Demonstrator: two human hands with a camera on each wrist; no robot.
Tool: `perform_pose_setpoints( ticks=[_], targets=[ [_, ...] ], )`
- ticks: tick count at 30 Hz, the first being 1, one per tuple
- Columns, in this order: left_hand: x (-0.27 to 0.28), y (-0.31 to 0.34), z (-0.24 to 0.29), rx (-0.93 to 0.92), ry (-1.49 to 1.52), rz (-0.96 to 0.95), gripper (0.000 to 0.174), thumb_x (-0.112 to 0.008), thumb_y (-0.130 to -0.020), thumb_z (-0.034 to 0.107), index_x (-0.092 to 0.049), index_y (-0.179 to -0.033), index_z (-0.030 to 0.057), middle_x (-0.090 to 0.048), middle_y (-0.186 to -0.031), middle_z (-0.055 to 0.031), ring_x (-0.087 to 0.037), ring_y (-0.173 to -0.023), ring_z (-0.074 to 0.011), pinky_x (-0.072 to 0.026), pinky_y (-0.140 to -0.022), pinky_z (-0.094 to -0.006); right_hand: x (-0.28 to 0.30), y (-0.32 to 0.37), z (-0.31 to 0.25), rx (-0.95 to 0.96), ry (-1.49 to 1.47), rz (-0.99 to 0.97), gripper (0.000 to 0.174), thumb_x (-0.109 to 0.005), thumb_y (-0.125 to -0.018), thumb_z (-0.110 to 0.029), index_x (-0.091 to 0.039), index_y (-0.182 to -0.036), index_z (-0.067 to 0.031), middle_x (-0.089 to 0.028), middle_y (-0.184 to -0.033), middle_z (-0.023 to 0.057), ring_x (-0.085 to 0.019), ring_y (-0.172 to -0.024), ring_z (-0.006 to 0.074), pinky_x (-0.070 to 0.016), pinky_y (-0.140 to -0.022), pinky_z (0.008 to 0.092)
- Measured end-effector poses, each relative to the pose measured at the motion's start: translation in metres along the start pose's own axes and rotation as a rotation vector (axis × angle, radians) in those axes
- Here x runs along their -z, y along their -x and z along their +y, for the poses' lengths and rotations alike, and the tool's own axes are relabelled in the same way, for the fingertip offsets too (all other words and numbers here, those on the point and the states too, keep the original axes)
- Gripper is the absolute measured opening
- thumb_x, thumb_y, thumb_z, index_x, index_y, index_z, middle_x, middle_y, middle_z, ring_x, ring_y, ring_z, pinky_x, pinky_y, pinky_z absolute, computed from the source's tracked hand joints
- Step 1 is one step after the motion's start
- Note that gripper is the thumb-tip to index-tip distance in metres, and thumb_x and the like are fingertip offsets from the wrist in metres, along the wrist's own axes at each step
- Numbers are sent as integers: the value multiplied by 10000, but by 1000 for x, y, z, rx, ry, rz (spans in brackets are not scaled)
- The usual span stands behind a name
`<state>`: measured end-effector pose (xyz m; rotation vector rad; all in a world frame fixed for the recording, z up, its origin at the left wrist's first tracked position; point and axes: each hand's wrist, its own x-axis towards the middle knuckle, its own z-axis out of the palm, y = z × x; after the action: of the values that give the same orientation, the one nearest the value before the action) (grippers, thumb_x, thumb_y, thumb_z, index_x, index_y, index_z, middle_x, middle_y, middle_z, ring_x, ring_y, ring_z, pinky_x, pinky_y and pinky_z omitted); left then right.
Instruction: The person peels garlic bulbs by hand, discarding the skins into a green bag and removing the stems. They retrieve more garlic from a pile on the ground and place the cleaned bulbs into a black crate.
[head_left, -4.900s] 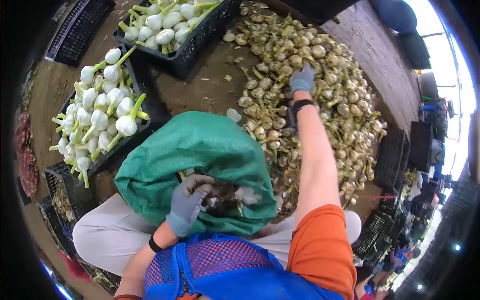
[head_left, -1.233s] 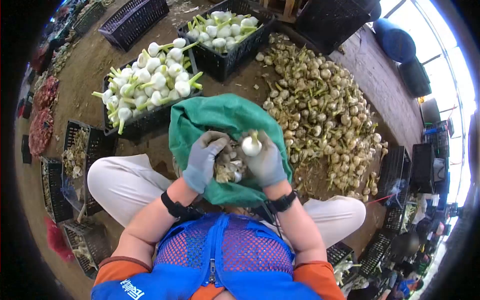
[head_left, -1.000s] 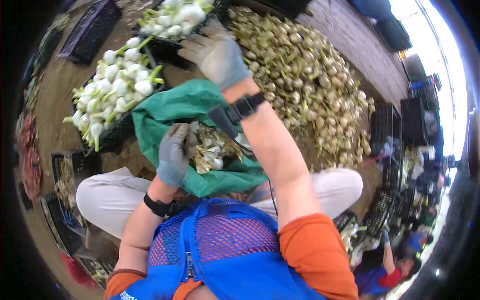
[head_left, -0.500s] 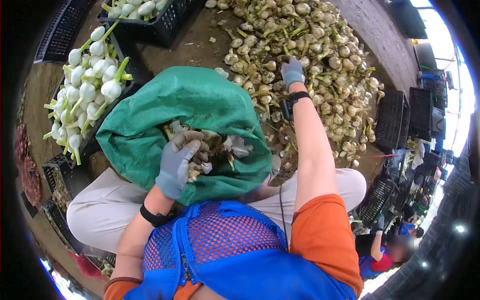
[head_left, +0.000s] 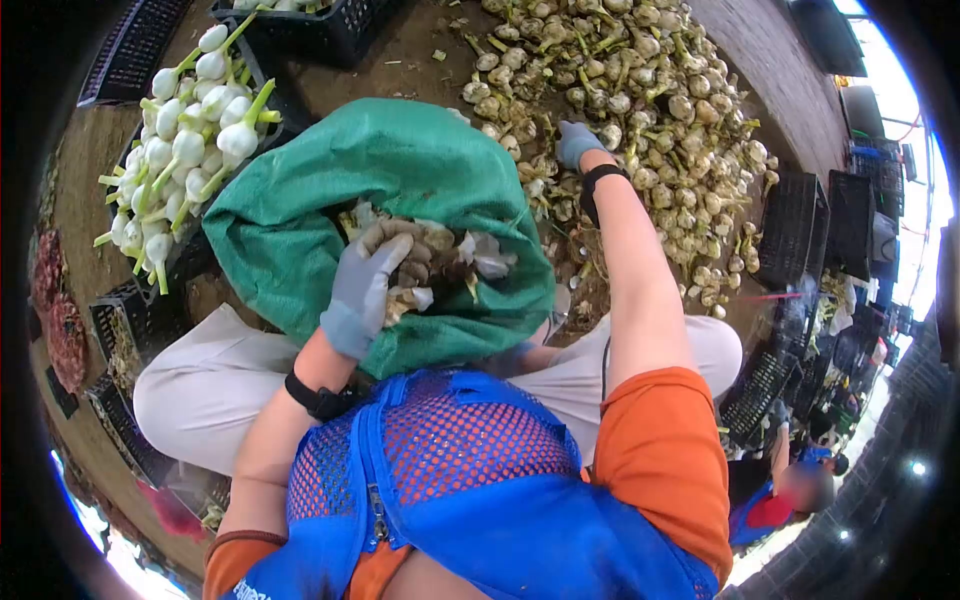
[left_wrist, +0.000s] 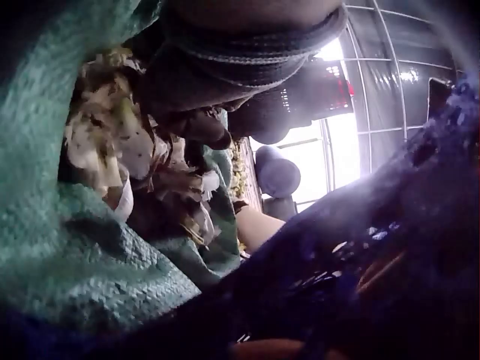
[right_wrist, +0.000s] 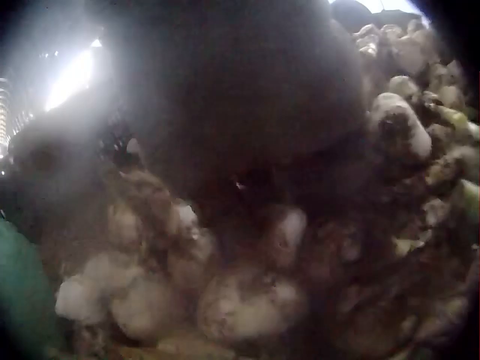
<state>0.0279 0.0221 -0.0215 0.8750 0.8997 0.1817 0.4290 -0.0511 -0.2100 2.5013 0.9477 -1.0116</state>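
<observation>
My gloved left hand (head_left: 368, 285) hangs over the mouth of a green woven sack (head_left: 385, 135) in my lap, its fingers loosely curled with nothing visible in them. Below it in the sack lie torn garlic skins (left_wrist: 109, 135), also seen in the head view. My gloved right hand (head_left: 580, 147) reaches out to the near left side of a heap of unpeeled garlic bulbs (head_left: 690, 190). Its fingertips are down among the bulbs and hidden by the hand; I cannot tell whether they grip one. In the right wrist view, dirty garlic bulbs (right_wrist: 251, 307) lie close below that hand.
A black crate heaped with clean white garlic bulbs (head_left: 185, 150) stands left of the sack. Part of another black crate (head_left: 335, 35) shows behind it. More crates (head_left: 790, 230) stand right of the heap. Another person (head_left: 785, 495) sits at the lower right.
A clean garlic bulb was in the right hand 1.2 s ago; that hand then swung open towards the back crate and came down at the garlic heap. The left hand stays over the sack.
</observation>
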Motion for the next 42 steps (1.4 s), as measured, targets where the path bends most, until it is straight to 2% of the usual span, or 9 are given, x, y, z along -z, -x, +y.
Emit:
perform_pose_setpoints(
  ticks=[7,14,17,20,27,31,32,36,42],
  targets=[
    [-2,15,-7,-34,-20,-103,240,-536,-967,146,-584,-1146,-6,-670,-934,-85,-637,-785,-143,-531,-714,-272,-31,58,3,-28,-185,338,620,-668,-811,-267,-486,-1380,-101,-517,-1351,220,-513,-1241,392,-473,-1003,450],
    [-6,31,-4,-50,-15,-142,228,-547,-965,131,-583,-1139,-12,-664,-915,-88,-625,-754,-143,-532,-711,-273,-53,77,-38,155,249,664,202,-694,-782,-277,-739,-923,-139,-637,-1137,124,-625,-1055,332,-539,-845,418],
    [5,26,-15,-110,14,-153,239,-554,-961,131,-577,-1150,-14,-660,-925,-93,-625,-757,-145,-531,-716,-269,-41,89,-22,-110,-236,783,188,-687,-788,-243,-733,-924,-122,-657,-1080,148,-644,-992,351,-540,-813,435],
    [10,25,-16,-214,-84,-134,334,-607,-931,146,-541,-1211,-23,-644,-1016,-122,-630,-823,-159,-529,-746,-272,4,140,-2,100,-860,841,263,-719,-808,-267,-697,-958,-53,-677,-994,202,-640,-934,345,-508,-819,394],
    [-25,31,-2,-850,-681,-31,626,-770,-777,193,-485,-1303,6,-573,-1218,-175,-560,-1122,-311,-457,-957,-377,25,333,-85,608,-1535,173,217,-573,-985,-175,-623,-1105,-2,-668,-963,29,-595,-877,76,-481,-756,220],
    [-22,48,5,-960,-851,-77,626,-795,-729,149,-512,-1275,31,-558,-1231,-193,-550,-1126,-390,-451,-969,-403,-5,363,-126,687,-2129,-121,247,-499,-1015,-180,-556,-1189,-14,-608,-1059,50,-583,-965,126,-483,-857,261],
    [-21,51,6,-1030,-876,-67,609,-797,-697,112,-530,-1239,39,-562,-1202,-198,-550,-1106,-402,-465,-943,-412,-22,359,-121,802,-1500,288,263,-506,-1005,-195,-551,-1188,-12,-610,-1067,58,-581,-1000,131,-488,-867,276],
    [-18,51,-1,-1164,-1018,7,576,-791,-645,71,-558,-1171,66,-580,-1137,-178,-565,-1059,-382,-487,-886,-413,-31,350,-133,804,-1967,-49,371,-661,-913,-191,-540,-1208,-2,-633,-1126,65,-614,-1004,143,-503,-878,285],
    [-15,53,-1,-1132,-941,41,549,-814,-665,41,-567,-1155,23,-595,-1128,-152,-588,-1046,-304,-477,-919,-392,-31,342,-126,896,-1754,3,268,-635,-919,-111,-578,-1158,-5,-660,-1085,69,-638,-962,136,-515,-854,275]
  ],
)
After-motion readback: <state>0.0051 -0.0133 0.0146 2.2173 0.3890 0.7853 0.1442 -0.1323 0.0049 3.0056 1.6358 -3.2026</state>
